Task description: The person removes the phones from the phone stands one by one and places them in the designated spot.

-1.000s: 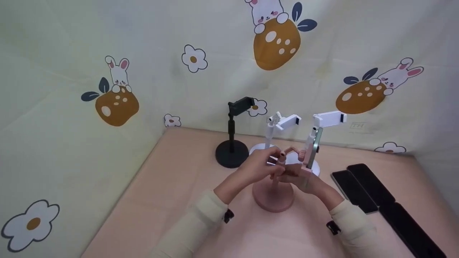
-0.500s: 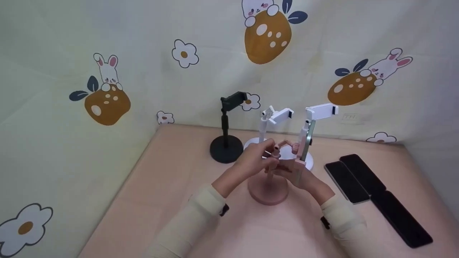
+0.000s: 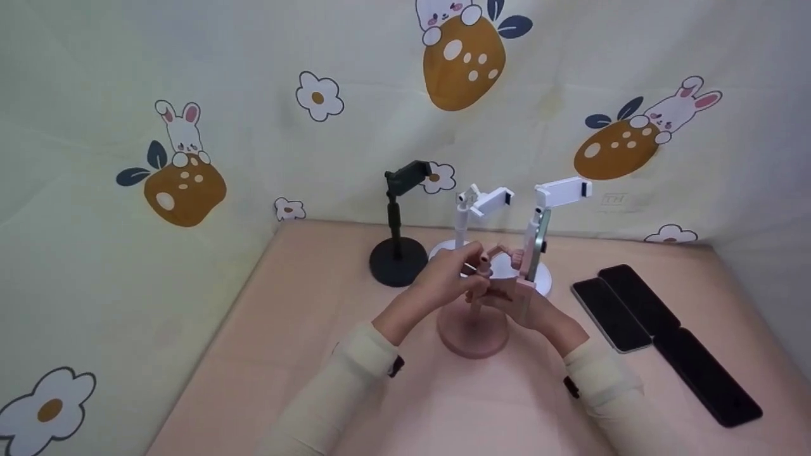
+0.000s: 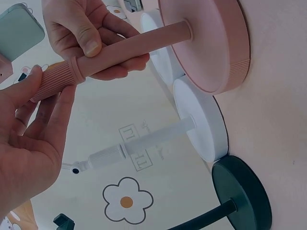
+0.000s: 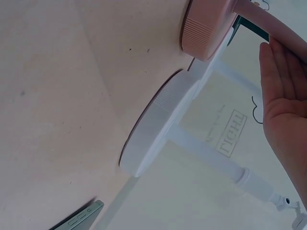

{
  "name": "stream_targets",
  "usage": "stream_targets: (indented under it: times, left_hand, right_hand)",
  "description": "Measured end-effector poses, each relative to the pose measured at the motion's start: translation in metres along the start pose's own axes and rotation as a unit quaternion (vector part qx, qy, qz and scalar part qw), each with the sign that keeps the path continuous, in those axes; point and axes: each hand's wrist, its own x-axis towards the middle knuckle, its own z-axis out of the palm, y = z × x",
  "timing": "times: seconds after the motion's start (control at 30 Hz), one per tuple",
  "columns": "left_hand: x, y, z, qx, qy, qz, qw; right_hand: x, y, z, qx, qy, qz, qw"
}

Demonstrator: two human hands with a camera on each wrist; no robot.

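A pink phone stand (image 3: 472, 335) stands upright on its round base. My left hand (image 3: 440, 275) pinches the ribbed collar (image 4: 56, 79) on its pole between thumb and fingers. Just below the collar, my right hand (image 4: 79, 28) holds the smooth pole (image 4: 139, 45), with the thumb on one side and fingers on the other. In the right wrist view, part of the right hand (image 5: 285, 115) lies against the pole. A pale green phone (image 3: 540, 247) sits upright in the stand's pink clamp (image 3: 525, 286), to the right of the hands. The hands partly hide the pole in the head view.
Behind the pink stand are two white phone stands (image 3: 561, 192) (image 3: 461, 228), and a black one (image 3: 398, 261) is at the back left. Several dark-screened phones (image 3: 611, 315) lie flat on the right of the table (image 3: 272, 354). A patterned cloth hangs behind.
The head view has shifted, so the whole scene sits a little further left and higher in it. Both hands keep their places on the pink stand, with no clear movement of the stand.
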Motion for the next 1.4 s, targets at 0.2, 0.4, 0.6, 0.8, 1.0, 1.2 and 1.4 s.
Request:
stream_targets:
  times: [0.2,0.4,0.6,0.8,1.0,1.2,1.4]
  left_hand:
    - [0.0,0.0,0.0,0.0,-0.011,-0.012,0.9999]
    - [0.004,0.0,-0.002,0.005,-0.009,0.006,0.9999]
    - [0.004,0.001,-0.003,0.007,-0.01,0.011,0.9999]
    - [0.005,0.0,-0.003,0.006,-0.011,0.014,0.9998]
    - [0.003,-0.002,-0.003,0.002,-0.007,0.014,0.9999]
    - [0.004,-0.001,-0.001,0.001,-0.004,0.015,0.9999]
    - [0.002,0.0,-0.001,-0.005,-0.001,0.008,1.0]
  right_hand:
    - [-0.001,-0.004,0.001,-0.026,-0.008,0.003,0.9996]
    - [0.0,-0.017,-0.001,-0.024,-0.003,-0.012,0.9996]
    - [0.0,-0.029,-0.003,-0.017,0.003,-0.039,0.9991]
    - [0.0,-0.023,-0.004,-0.021,0.003,-0.037,0.9991]
    - [0.001,-0.007,-0.001,-0.025,0.002,-0.033,0.9991]
    - [-0.003,0.003,-0.001,-0.01,0.011,-0.037,0.9992]
    - [-0.006,0.004,0.002,-0.001,-0.005,-0.017,0.9998]
